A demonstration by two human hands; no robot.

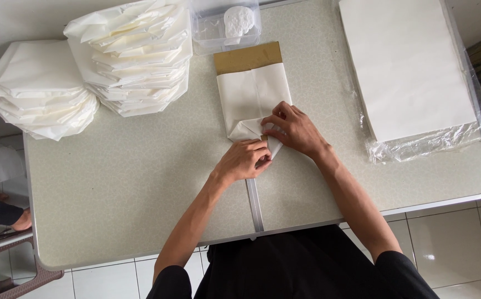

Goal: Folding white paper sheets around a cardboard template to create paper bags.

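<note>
Paper sheet (251, 94) lay mid-table (141, 182), brown strip at its far end, near corners folded into a point. Left hand (244, 160) pinched the near tip shut; right hand (293, 130) pressed fingers flat on the right flap. Both forearms angled inward, wrists low. Best practice, I'd judge: keep edges aligned on the centre, crease firmly. Folded stacks (135, 55) sat far left.

Soft, even daylight fills the scene, bright without harshness. Shadows are faint: a pale one lies under the stacks of folded white paper (135, 55) and beneath the forearms. Glare glints on the plastic wrap (429, 141) and on one floor tile (429, 257). The white sheets look nearly blown out, perhaps hiding creases. Focus is sharp throughout; the table (113, 194) edges bow slightly from wide-angle distortion.
</note>
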